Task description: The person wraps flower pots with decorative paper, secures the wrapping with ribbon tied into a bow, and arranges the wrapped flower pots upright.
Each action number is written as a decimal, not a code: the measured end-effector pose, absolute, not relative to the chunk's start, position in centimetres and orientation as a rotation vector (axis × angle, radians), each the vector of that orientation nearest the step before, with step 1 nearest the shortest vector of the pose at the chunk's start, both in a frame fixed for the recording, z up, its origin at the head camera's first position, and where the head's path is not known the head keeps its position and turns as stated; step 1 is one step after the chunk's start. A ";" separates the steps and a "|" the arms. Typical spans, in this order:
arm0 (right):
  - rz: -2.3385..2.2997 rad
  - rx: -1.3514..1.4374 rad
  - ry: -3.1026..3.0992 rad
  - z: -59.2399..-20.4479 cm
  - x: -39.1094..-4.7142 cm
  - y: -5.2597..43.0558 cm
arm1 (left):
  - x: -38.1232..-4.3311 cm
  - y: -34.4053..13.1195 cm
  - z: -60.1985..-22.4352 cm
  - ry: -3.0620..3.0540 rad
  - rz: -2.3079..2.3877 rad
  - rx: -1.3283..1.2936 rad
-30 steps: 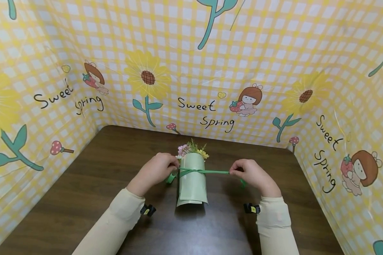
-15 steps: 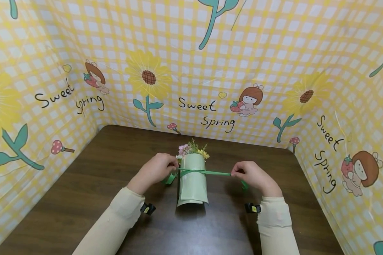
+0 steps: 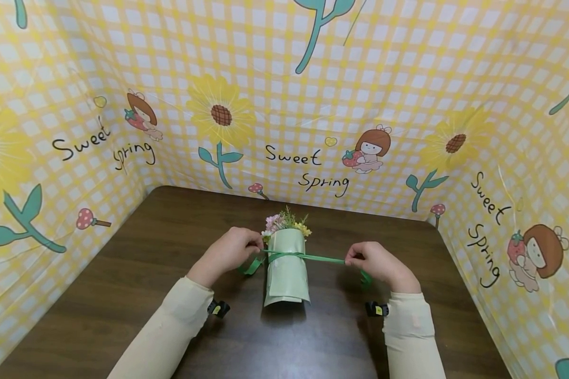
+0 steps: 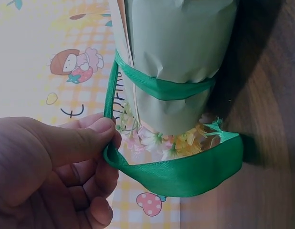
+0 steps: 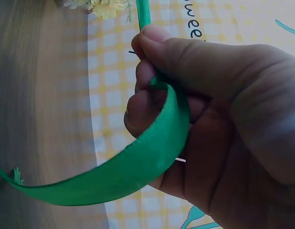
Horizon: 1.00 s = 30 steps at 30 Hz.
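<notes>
A bouquet wrapped in pale green paper lies on the table, its pink, white and yellow flowers pointing to the back. Round its middle runs a green ribbon, crossed on top. My left hand pinches one ribbon end between thumb and index finger, close beside the bouquet's left side. Out to the right, my right hand pinches the other end, and that stretch is taut. Beyond each pinch a loose ribbon tail curls down, its tip frayed.
The dark wooden table is bordered at the back and sides by a yellow checked cloth printed with sunflowers and girls. A black wrist device sits at the left cuff and another black device at the right.
My right hand has drawn slightly right and toward me, lengthening the ribbon stretch on that side. The left hand has hardly moved, and the bouquet stays in place.
</notes>
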State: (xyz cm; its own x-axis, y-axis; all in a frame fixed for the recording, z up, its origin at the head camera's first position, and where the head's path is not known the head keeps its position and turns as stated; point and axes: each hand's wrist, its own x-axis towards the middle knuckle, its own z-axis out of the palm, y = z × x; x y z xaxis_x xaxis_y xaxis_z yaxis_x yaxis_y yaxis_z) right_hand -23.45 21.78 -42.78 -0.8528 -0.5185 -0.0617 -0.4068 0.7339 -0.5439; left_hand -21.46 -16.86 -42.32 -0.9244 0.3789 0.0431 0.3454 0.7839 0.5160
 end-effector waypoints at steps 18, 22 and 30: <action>-0.754 -0.720 2.729 -42.8 -23.4 21.7 | -21.3 -17.2 -41.9 2.837 0.858 0.574; -0.761 -0.687 2.751 -42.3 -23.4 21.4 | -21.0 -16.8 -41.6 2.816 0.867 0.567; -0.728 -0.735 2.773 -41.8 -23.0 20.3 | -20.3 -15.5 -41.2 2.839 0.907 0.596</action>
State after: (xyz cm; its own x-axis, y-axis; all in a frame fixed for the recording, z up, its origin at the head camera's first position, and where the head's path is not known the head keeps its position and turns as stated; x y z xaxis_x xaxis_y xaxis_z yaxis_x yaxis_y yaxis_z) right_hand -23.04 20.30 -41.77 -0.8613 -0.5058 -0.0485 -0.4169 0.7579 -0.5018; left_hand -20.26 -15.45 -41.18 -0.9182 0.3955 0.0214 0.3346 0.7457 0.5762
